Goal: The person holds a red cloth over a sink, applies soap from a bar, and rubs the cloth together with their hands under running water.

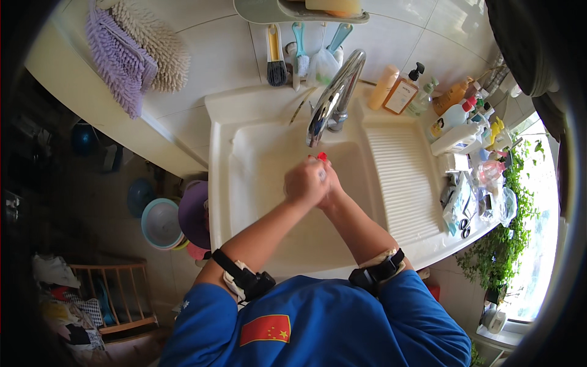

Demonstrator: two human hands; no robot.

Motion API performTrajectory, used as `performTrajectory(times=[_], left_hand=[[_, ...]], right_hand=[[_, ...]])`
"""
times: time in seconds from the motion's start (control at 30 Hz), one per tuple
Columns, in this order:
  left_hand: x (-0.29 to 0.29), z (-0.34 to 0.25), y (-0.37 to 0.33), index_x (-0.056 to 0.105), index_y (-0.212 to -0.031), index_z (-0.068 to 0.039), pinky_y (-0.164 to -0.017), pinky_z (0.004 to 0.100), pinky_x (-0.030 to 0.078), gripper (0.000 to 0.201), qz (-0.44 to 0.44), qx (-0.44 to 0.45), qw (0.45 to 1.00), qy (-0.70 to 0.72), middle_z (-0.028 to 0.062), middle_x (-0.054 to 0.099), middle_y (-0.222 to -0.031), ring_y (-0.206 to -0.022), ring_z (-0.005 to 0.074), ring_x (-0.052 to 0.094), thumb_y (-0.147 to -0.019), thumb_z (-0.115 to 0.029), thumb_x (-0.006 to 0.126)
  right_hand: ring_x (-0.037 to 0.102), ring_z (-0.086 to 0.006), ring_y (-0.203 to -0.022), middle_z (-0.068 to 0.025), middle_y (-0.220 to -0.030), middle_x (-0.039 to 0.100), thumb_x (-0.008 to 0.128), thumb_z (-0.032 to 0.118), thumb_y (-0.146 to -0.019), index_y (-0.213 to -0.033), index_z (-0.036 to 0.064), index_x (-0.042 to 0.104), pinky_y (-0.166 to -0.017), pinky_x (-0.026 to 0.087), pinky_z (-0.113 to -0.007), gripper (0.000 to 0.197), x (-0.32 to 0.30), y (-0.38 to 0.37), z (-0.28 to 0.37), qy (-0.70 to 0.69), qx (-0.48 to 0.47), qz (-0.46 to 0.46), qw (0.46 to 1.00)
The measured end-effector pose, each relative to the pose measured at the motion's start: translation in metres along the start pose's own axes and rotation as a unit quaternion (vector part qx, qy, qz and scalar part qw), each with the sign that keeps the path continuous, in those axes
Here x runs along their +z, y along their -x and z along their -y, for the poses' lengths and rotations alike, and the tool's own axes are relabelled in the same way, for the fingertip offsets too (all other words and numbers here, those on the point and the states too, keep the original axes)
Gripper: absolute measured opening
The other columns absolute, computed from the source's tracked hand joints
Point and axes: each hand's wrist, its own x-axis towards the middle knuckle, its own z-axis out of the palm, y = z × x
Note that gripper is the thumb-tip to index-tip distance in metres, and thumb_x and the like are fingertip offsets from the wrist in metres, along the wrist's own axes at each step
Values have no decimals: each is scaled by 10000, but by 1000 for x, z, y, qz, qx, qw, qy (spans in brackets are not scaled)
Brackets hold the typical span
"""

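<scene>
Both hands meet under the chrome faucet (335, 98) over the white sink (257, 153); left hand (304, 182) and right hand (331, 183) close their fingers together around a small red object (321, 156).

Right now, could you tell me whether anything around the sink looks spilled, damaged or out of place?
Nothing stands out. Both hands meet under the tap over the white sink, closed around a small red thing. The bottles behind the ribbed drainboard stand upright, though crowded.

Faucet (335, 98) crowds overhead; basin (257, 165) leftward seems open.
</scene>
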Motion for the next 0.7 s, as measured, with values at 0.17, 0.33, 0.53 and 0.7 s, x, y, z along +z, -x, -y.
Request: performTrajectory(times=[0.17,0.33,0.53,0.7], left_hand=[[-23,40,-31,541,-618,-43,-552,409,440,367,102,-234,967,-17,151,579,-627,-585,333,553,-863,-315,516],[-16,47,-19,571,-790,-13,-630,312,458,224,-29,-270,929,253,112,613,-705,-641,202,592,-896,-203,514],[0,27,-14,558,-992,18,-827,298,467,172,-28,-137,955,261,109,589,-998,-918,176,575,-858,48,456],[-15,18,-14,625,-983,-13,-857,336,457,302,-120,-82,969,199,142,583,-1084,-1002,260,567,-779,113,441]], right_hand=[[406,-94,-387,7,-624,543,492,320,-890,-789,148,506,-313,224,-204,200,40,17,3,147,57,-102,982],[588,-163,-715,-37,-861,616,503,403,-884,-1002,147,535,-537,424,-266,285,21,6,20,37,-22,13,999],[506,-252,-1085,-93,-1174,548,408,564,-865,-1180,112,517,-959,366,-413,561,32,14,9,-21,-9,137,990],[444,-252,-1173,-82,-1237,503,455,513,-865,-1229,122,475,-1004,329,-411,535,45,29,9,37,-60,174,982]])
